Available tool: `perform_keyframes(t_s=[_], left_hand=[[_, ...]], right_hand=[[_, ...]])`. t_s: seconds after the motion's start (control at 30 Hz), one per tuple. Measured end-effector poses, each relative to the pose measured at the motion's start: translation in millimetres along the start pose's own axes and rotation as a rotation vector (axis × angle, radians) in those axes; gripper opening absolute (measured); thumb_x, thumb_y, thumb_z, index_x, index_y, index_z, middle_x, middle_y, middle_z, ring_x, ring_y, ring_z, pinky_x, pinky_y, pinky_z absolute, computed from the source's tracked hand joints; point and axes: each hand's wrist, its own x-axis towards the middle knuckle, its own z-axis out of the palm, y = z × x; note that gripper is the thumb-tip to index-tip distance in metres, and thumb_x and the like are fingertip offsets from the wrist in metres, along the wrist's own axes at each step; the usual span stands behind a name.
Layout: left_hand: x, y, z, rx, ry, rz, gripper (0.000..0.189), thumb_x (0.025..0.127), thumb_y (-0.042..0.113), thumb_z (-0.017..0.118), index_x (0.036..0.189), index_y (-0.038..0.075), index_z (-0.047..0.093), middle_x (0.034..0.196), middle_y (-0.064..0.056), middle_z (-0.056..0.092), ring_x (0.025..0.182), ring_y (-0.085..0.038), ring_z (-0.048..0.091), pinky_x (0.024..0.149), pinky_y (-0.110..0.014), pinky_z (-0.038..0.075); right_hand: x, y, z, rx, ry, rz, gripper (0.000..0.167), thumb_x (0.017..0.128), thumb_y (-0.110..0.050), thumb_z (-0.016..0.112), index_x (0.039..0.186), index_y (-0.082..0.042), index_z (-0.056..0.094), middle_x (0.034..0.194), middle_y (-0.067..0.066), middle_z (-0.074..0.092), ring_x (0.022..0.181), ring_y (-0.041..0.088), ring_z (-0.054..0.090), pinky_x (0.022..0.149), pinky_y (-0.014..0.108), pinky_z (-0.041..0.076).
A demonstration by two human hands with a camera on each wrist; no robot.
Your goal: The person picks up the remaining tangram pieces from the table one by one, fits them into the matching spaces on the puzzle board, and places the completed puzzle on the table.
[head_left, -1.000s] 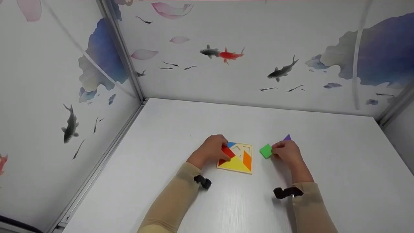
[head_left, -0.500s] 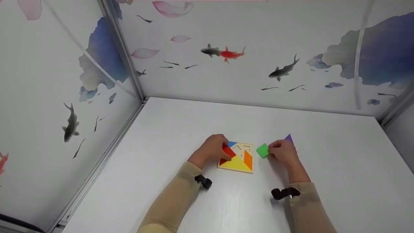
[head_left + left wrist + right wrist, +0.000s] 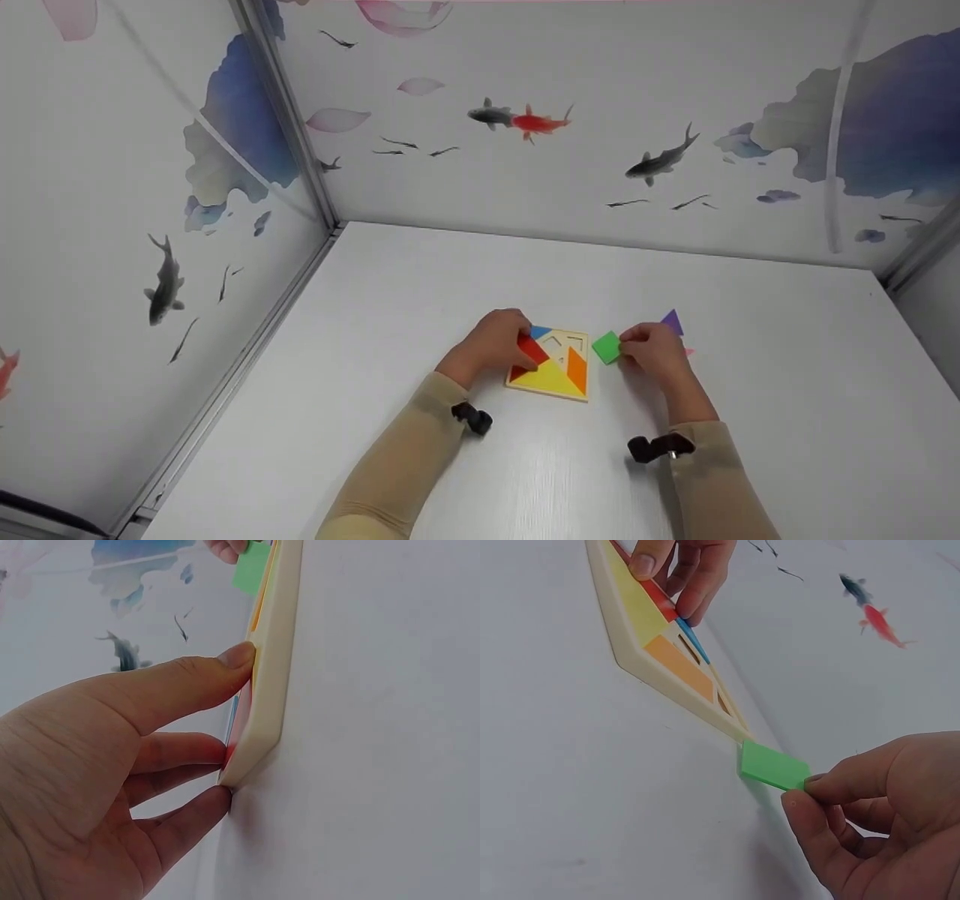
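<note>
A square wooden tangram board (image 3: 274, 675) lies on the white table with red, yellow, blue and orange pieces set in it. Several hollows show bare wood at its upper right. My left hand (image 3: 491, 343) holds the board at its left side, thumb on top and other fingers along the far edge. Between thumb and forefinger my right hand (image 3: 658, 354) pinches a green square piece (image 3: 607, 348) by one corner. In the head view the green square is just right of the board; in the right wrist view it overlaps the board's near corner.
A purple triangle (image 3: 673, 322) lies beyond my right hand, and a small pink piece (image 3: 690, 351) peeks out beside it, mostly hidden. Printed panels with fish stand behind and to the left of the table (image 3: 420, 270).
My right hand has moved left with the green square, closer to the board. More of the purple triangle and the pink piece shows. My left hand stays on the board.
</note>
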Motion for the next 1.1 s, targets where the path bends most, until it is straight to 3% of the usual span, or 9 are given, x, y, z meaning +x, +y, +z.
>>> perform_keyframes(t_s=[0.43,0.67,1.1], left_hand=[[0.0,1.1,-0.5,-0.020,-0.011,-0.014,0.052,0.084,0.036,0.092,0.127,0.014,0.074,0.123,0.003,0.066,0.111,-0.017,0.056,0.105,-0.032,0.054],[-0.3,0.2,-1.4,-0.019,-0.011,0.011,0.052,0.083,0.038,0.092,0.126,0.013,0.076,0.123,0.003,0.066,0.113,-0.017,0.055,0.105,-0.032,0.054],[-1.4,1.2,-0.3,-0.050,-0.011,-0.023,0.054,0.083,0.036,0.093,0.129,0.015,0.074,0.124,0.004,0.066,0.114,-0.016,0.055,0.108,-0.033,0.053]], right_hand=[[1.6,2.0,-1.1,0.021,-0.008,-0.012,0.022,0.105,-0.014,0.064,0.123,-0.002,0.069,0.117,0.014,0.067,0.095,0.021,0.064,0.079,0.022,0.058],[-0.1,4.3,-2.8,0.020,0.004,-0.070,0.023,0.103,-0.013,0.065,0.120,0.001,0.070,0.113,0.013,0.068,0.093,0.019,0.063,0.078,0.020,0.055],[1.0,0.1,-3.4,0.069,-0.024,-0.024,0.024,0.105,-0.015,0.064,0.125,-0.002,0.070,0.122,0.013,0.066,0.099,0.020,0.064,0.082,0.019,0.058]])
